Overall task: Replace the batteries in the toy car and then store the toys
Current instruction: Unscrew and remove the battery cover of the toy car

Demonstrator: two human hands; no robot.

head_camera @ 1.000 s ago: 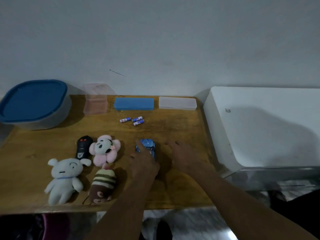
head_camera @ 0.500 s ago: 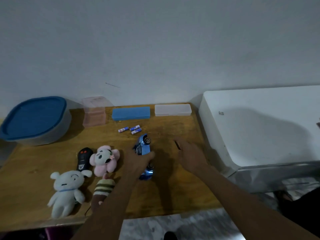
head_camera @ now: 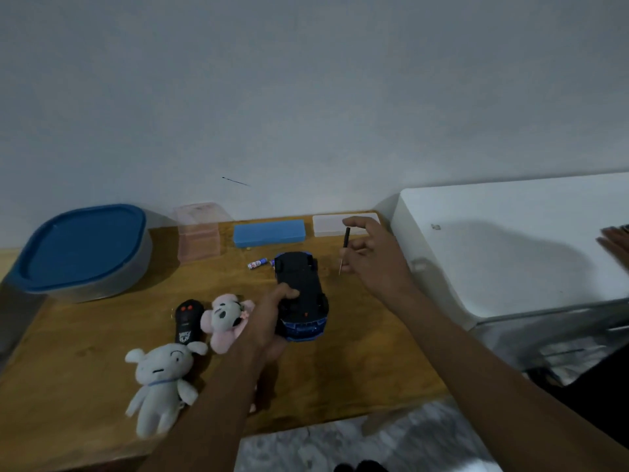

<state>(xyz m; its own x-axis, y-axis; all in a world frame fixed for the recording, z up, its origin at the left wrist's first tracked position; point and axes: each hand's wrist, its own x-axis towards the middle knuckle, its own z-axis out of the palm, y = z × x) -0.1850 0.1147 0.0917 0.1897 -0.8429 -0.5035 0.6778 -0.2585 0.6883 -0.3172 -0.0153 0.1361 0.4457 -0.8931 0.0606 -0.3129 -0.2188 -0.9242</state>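
Observation:
My left hand (head_camera: 269,321) grips the blue toy car (head_camera: 301,296), lifted above the wooden table (head_camera: 85,352) and turned over so its black underside faces up. To the right of the car, my right hand (head_camera: 372,258) pinches a thin black screwdriver (head_camera: 344,248), tip down. Small batteries (head_camera: 257,264) lie on the table just behind the car, partly hidden by it. A black remote (head_camera: 186,320), a pink plush (head_camera: 224,318) and a white plush (head_camera: 160,386) lie at the front left. My left forearm hides a third plush.
A grey tub with a blue lid (head_camera: 81,250) stands at the back left. Along the wall sit a pink clear box (head_camera: 199,235), a blue case (head_camera: 269,232) and a clear case (head_camera: 330,224). A white appliance (head_camera: 510,240) borders the table's right edge.
My left hand has lifted the car off the table and flipped it underside up. My right hand has risen with the screwdriver toward the back of the table.

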